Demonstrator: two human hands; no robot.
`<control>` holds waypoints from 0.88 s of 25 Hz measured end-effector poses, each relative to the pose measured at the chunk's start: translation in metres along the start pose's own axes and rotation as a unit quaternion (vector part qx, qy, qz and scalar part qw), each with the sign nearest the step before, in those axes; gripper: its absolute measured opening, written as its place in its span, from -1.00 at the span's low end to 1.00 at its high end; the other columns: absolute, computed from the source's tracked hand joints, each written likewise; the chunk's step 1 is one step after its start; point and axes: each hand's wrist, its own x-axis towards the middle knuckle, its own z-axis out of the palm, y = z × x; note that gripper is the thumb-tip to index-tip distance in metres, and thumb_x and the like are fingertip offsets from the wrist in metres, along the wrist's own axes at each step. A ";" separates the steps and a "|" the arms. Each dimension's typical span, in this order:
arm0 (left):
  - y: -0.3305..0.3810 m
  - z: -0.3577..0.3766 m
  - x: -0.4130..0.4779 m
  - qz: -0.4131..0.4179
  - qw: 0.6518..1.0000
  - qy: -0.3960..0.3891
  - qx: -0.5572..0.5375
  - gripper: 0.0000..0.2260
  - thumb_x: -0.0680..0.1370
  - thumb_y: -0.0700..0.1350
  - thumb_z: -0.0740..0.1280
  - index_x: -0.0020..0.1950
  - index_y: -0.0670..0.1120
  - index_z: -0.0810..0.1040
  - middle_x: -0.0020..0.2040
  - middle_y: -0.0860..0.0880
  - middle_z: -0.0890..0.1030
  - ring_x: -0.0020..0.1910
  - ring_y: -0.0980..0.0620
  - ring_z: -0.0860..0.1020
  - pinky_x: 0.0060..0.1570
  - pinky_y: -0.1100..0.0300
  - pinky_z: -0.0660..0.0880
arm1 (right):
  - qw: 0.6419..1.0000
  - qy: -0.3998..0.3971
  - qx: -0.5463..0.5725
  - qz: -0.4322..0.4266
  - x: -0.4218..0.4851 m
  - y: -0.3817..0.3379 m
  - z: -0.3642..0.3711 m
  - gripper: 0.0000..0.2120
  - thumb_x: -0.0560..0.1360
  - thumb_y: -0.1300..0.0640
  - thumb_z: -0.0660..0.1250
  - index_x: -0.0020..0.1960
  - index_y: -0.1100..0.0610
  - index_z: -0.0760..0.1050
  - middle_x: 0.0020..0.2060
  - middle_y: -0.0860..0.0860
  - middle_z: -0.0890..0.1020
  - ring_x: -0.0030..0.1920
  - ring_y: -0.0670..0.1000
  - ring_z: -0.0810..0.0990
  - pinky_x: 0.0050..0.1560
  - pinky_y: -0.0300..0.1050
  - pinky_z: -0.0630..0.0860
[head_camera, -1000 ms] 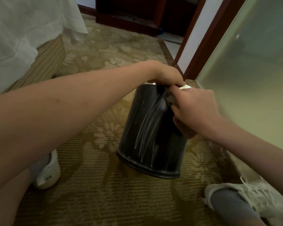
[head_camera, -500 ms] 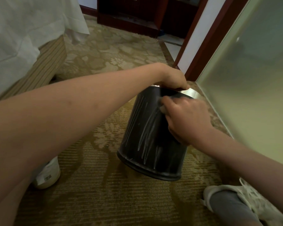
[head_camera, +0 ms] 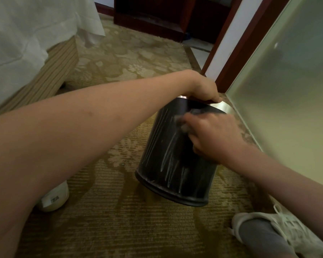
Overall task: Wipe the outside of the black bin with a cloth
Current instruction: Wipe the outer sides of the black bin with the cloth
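The black bin (head_camera: 168, 164) stands tilted on the carpet, its side streaked with pale marks and its silver rim (head_camera: 222, 107) at the top. My left hand (head_camera: 203, 90) grips the rim from above. My right hand (head_camera: 213, 138) presses a small grey cloth (head_camera: 183, 125) against the bin's upper side. Only a bit of the cloth shows past my fingers, and it is blurred.
A bed with a white sheet (head_camera: 26, 43) stands at the left. A frosted glass panel (head_camera: 287, 90) runs along the right, close to the bin. My white shoes (head_camera: 54, 198) (head_camera: 287, 233) rest on the patterned carpet (head_camera: 138, 220). Dark wooden furniture (head_camera: 157, 15) is at the back.
My right hand with the cloth has slid down from the rim onto the bin's upper side. My left hand keeps its grip on the rim.
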 end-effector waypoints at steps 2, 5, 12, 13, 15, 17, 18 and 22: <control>-0.001 -0.001 0.001 -0.001 1.000 -0.001 0.002 -0.73 0.62 0.07 0.21 0.11 -0.10 0.54 -0.12 0.02 0.51 0.00 -0.01 0.51 0.07 0.10 0.43 | 0.991 -0.111 0.037 -0.058 -0.004 -0.011 -0.002 -0.79 0.51 -0.07 0.21 0.14 -0.13 0.43 -0.12 -0.06 0.64 -0.14 0.10 0.64 -0.29 -0.12 0.27; -0.001 -0.001 0.000 0.005 1.000 -0.011 -0.001 -0.76 0.62 0.06 0.21 -0.02 -0.06 0.55 -0.09 0.02 0.57 -0.03 0.02 0.55 -0.01 0.14 0.45 | 0.999 -0.030 -0.015 -0.005 0.000 -0.006 -0.002 -0.82 0.51 0.00 0.24 0.09 -0.04 0.52 -0.21 0.00 0.65 -0.22 0.13 0.63 -0.34 -0.12 0.25; -0.003 -0.001 0.003 0.015 0.999 -0.028 -0.016 -0.74 0.61 0.08 0.23 0.01 -0.10 0.54 -0.04 -0.02 0.56 -0.08 -0.01 0.51 -0.07 0.16 0.42 | 0.996 -0.052 0.020 -0.073 0.000 -0.011 -0.004 -0.79 0.56 -0.04 0.19 0.17 -0.08 0.49 -0.16 -0.08 0.64 -0.18 0.06 0.63 -0.33 -0.13 0.29; -0.003 0.000 0.006 0.018 0.999 -0.031 -0.016 -0.77 0.61 0.07 0.22 -0.03 -0.08 0.52 -0.08 -0.03 0.52 -0.11 -0.01 0.47 -0.11 0.16 0.39 | 0.990 -0.098 0.028 -0.102 -0.003 -0.021 -0.004 -0.79 0.55 -0.05 0.20 0.16 -0.11 0.47 -0.13 -0.09 0.64 -0.14 0.05 0.63 -0.31 -0.12 0.25; 0.000 0.003 0.006 0.019 0.999 -0.025 -0.010 -0.77 0.61 0.06 0.22 -0.13 -0.05 0.49 -0.15 -0.03 0.49 -0.19 0.00 0.42 -0.13 0.15 0.37 | 0.987 -0.123 0.019 -0.099 -0.005 -0.027 -0.006 -0.82 0.52 -0.04 0.23 0.12 -0.12 0.47 -0.13 -0.08 0.64 -0.12 0.06 0.63 -0.30 -0.12 0.22; 0.002 0.003 0.005 0.024 0.999 -0.023 -0.013 -0.75 0.62 0.05 0.22 -0.18 -0.04 0.49 -0.21 0.01 0.49 -0.23 0.02 0.44 -0.14 0.17 0.38 | 0.998 -0.044 -0.043 -0.021 0.002 -0.014 -0.006 -0.82 0.55 -0.01 0.19 0.10 -0.06 0.51 -0.16 -0.05 0.66 -0.16 0.09 0.63 -0.33 -0.12 0.24; 0.003 0.003 0.003 0.022 0.999 -0.032 -0.021 -0.76 0.62 0.05 0.21 -0.14 -0.05 0.52 -0.20 0.01 0.53 -0.22 0.03 0.48 -0.15 0.17 0.41 | 0.997 0.009 -0.074 0.016 0.005 -0.006 -0.007 -0.79 0.58 0.01 0.15 0.07 -0.01 0.54 -0.18 -0.01 0.66 -0.18 0.10 0.63 -0.34 -0.11 0.31; 0.005 0.004 0.003 0.026 0.999 -0.018 0.008 -0.72 0.61 0.07 0.23 -0.24 -0.03 0.47 -0.27 0.03 0.46 -0.26 0.04 0.43 -0.19 0.16 0.38 | 0.999 -0.046 -0.011 -0.020 -0.002 -0.014 -0.009 -0.82 0.53 0.00 0.20 0.08 -0.04 0.50 -0.18 -0.02 0.64 -0.18 0.11 0.63 -0.34 -0.11 0.26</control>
